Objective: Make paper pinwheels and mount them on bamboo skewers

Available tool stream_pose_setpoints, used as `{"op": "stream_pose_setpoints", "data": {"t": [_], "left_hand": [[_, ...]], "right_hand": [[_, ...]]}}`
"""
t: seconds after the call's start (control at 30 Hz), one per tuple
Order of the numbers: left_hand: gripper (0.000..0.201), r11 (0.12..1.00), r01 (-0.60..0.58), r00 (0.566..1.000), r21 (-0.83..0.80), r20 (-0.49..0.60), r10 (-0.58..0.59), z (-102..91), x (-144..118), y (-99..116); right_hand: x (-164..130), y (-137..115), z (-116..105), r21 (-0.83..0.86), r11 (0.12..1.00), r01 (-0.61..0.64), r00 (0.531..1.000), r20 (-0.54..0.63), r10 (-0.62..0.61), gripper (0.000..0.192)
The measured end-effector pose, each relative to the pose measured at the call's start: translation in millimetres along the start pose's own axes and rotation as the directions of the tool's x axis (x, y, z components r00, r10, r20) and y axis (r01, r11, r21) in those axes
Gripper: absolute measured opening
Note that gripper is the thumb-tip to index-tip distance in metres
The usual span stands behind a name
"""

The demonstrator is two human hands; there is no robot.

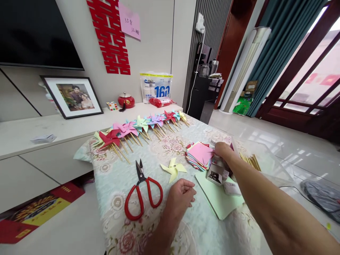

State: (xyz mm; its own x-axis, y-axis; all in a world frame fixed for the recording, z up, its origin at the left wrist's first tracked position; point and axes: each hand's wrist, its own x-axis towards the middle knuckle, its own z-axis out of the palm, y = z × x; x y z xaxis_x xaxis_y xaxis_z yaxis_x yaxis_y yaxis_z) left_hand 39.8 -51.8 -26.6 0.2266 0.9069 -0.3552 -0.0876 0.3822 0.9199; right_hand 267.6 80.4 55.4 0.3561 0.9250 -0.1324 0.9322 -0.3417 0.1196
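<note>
My left hand (181, 193) rests on the cloth with loosely curled, slightly parted fingers, and no object shows in it. Just beyond it lies a pale yellow paper pinwheel (173, 170) without a stick. To its left are red-handled scissors (140, 189), blades spread a little. My right hand (224, 150) reaches past a stack of coloured, slit paper squares (199, 156), near a clear container (219, 136); its fingers are mostly hidden. Below that arm sit a small open box (215, 174) of dark metal fasteners and light green paper sheets (219, 198).
Finished pinwheels (127, 129) on sticks line the table's far edge. Loose wooden sticks (251, 161) lie at the right. On the white cabinet behind stand a framed photo (75, 95), a red pot (126, 101) and a white bag of cups (155, 86).
</note>
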Motion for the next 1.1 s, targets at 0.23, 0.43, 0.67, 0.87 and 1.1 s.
{"op": "stream_pose_setpoints", "data": {"t": [0.23,0.43,0.67,0.87,1.1], "left_hand": [[0.014,1.0,-0.001,1.0,0.0,-0.002,0.001,0.6,-4,5],[0.015,0.999,-0.01,0.999,-0.035,-0.048,0.008,1.2,-6,9],[0.018,0.997,-0.074,0.991,0.003,-0.113,0.074,3.2,-5,4],[0.021,0.989,-0.059,0.994,0.134,-0.078,0.07,2.4,-4,-3],[0.023,0.942,-0.21,0.961,0.261,-0.124,0.249,2.8,-2,-15]], "right_hand": [[-8,-22,-66,0.058,0.998,0.018,0.997,-0.076,-0.014,0.034],[-62,-58,-42,0.215,0.917,0.337,0.936,0.031,-0.351,0.027],[-102,-75,24,0.242,0.888,0.391,0.914,0.006,-0.405,0.038],[-118,-58,-4,0.236,0.871,0.431,0.903,-0.105,-0.418,0.031],[-82,49,-72,0.117,0.97,0.215,0.891,-0.429,-0.146,0.015]]}}
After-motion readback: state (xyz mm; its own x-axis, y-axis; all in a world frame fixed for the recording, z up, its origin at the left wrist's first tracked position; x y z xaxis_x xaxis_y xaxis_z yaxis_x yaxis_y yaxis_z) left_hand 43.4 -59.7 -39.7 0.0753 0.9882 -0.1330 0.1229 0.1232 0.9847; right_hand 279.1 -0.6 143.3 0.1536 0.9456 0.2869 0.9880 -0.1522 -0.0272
